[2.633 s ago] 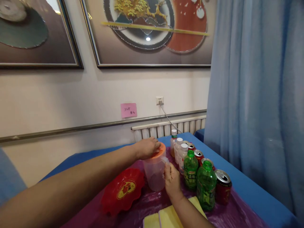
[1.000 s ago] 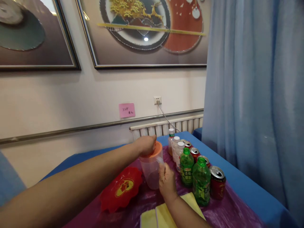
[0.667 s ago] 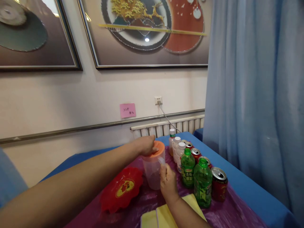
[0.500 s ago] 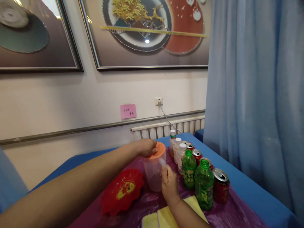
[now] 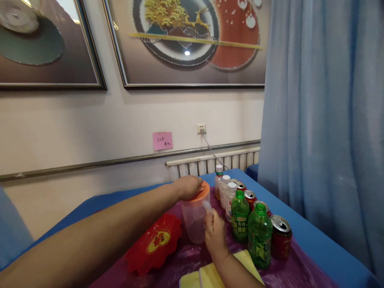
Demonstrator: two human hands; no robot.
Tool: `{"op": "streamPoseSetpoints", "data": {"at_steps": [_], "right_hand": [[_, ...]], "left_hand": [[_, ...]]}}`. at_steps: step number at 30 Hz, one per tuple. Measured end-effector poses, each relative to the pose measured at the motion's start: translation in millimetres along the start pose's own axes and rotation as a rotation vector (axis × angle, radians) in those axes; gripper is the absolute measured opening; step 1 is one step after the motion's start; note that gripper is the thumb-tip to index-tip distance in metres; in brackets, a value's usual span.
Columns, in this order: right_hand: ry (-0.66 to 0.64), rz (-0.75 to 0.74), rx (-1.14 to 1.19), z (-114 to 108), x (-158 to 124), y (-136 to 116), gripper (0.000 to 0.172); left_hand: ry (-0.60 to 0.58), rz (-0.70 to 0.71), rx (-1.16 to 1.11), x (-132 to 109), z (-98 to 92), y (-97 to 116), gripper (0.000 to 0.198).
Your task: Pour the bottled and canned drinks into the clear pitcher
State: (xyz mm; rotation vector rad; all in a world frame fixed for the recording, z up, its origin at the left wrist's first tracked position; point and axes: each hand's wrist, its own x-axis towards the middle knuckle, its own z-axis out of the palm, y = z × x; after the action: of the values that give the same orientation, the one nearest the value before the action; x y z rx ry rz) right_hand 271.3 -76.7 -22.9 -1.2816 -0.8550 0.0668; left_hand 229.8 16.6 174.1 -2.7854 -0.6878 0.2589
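Observation:
A clear plastic pitcher (image 5: 193,222) with an orange lid (image 5: 203,193) stands on the purple plastic sheet in the middle of the table. My left hand (image 5: 188,187) lies on top of the lid, fingers curled over it. My right hand (image 5: 213,232) is closed round the pitcher's handle on its right side. Just right of that hand stand two green bottles (image 5: 259,236), the nearer one uncapped.
A red scalloped dish (image 5: 154,245) lies left of the pitcher. Several white-capped bottles (image 5: 229,196) and red cans (image 5: 280,238) line up to the right. Yellow cloths (image 5: 210,274) lie near me. A blue-covered table (image 5: 312,244) meets a blue curtain (image 5: 324,120) at the right.
Both hands have stayed on the pitcher. My left hand has shifted slightly over the orange lid. The view has drifted a little.

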Motion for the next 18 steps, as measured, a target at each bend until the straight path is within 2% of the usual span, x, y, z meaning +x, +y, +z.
{"op": "streamPoseSetpoints", "data": {"at_steps": [3, 9, 13, 18], "right_hand": [[0.021, -0.012, -0.022, 0, -1, 0, 0.040], [0.041, -0.026, -0.044, 0, 0, 4, 0.041], [0.046, -0.031, -0.053, 0, 1, 4, 0.042], [0.021, -0.055, -0.044, -2, 0, 2, 0.043]], "left_hand": [[-0.022, -0.090, 0.007, 3, 2.6, 5, 0.034], [-0.203, -0.279, 0.043, 17, -5.7, 15, 0.025], [-0.218, -0.308, 0.027, 20, -13.4, 17, 0.028], [-0.219, -0.275, 0.008, 9, -11.8, 12, 0.029]]}}
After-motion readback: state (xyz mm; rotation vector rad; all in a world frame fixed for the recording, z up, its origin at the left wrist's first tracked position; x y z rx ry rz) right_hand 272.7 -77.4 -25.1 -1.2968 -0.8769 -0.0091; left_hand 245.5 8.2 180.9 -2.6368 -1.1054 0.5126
